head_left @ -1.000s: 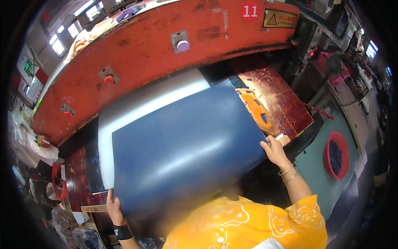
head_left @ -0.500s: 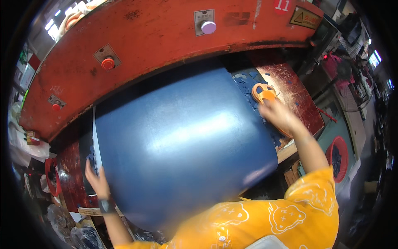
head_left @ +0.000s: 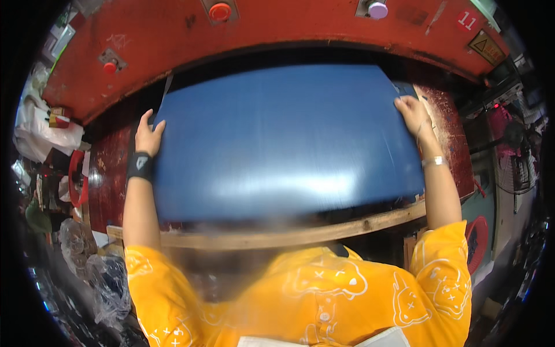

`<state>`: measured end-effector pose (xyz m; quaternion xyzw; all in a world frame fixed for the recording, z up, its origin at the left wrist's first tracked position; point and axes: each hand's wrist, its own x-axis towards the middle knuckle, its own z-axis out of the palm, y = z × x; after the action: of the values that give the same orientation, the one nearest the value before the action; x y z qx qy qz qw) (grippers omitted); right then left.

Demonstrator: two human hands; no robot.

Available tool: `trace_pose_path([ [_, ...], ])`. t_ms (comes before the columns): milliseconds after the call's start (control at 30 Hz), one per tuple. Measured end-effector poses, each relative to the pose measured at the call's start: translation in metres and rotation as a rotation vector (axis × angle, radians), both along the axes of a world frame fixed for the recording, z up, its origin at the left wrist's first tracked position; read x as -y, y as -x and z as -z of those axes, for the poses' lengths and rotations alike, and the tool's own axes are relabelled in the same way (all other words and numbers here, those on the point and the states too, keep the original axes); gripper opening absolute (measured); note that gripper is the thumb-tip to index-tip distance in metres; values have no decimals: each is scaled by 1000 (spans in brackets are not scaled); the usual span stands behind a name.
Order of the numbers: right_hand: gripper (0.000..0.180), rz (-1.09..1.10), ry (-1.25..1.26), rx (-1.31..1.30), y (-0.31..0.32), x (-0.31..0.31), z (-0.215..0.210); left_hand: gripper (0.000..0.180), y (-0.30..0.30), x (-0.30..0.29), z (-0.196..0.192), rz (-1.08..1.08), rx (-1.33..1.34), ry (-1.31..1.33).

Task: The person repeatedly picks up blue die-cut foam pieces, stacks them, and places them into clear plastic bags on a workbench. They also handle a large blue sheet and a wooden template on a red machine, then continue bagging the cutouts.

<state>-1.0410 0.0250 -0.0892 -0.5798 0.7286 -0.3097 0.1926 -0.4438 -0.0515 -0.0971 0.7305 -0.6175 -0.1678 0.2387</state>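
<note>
A large blue sheet (head_left: 283,139) lies flat across the worn red bed (head_left: 445,115) of a big red press machine (head_left: 300,29), its far edge under the machine's overhang. My left hand (head_left: 148,134) grips the sheet's left edge near the far corner; a black band sits on that wrist. My right hand (head_left: 411,113) holds the sheet's far right corner, a bracelet on the wrist. Both arms reach forward over a wooden front edge (head_left: 300,234). The sheet is motion-blurred.
The machine's red front carries a red button (head_left: 220,10), a smaller red button (head_left: 110,66) and a purple button (head_left: 378,9). Plastic bags and clutter (head_left: 46,133) pile up at the left. A red ring-shaped object (head_left: 475,243) lies on the floor at the right.
The blue sheet was swung from a tilted diagonal to square with the machine and slid onto the bed. Both hands moved forward along its sides. An orange cutting die on the right is now hidden.
</note>
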Motion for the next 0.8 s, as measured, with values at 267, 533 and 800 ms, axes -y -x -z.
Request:
trace_pose_path([
  [267,43,46,-119,-308,-25,-88,34,37,-26,-110,61,80,154,305],
  [533,79,104,225,-459,57,-132,32,35,-20,-98,69,-109,268,176],
  [800,100,-164,-6,-325,115,-104,61,35,-28,-100,76,-112,277,292],
])
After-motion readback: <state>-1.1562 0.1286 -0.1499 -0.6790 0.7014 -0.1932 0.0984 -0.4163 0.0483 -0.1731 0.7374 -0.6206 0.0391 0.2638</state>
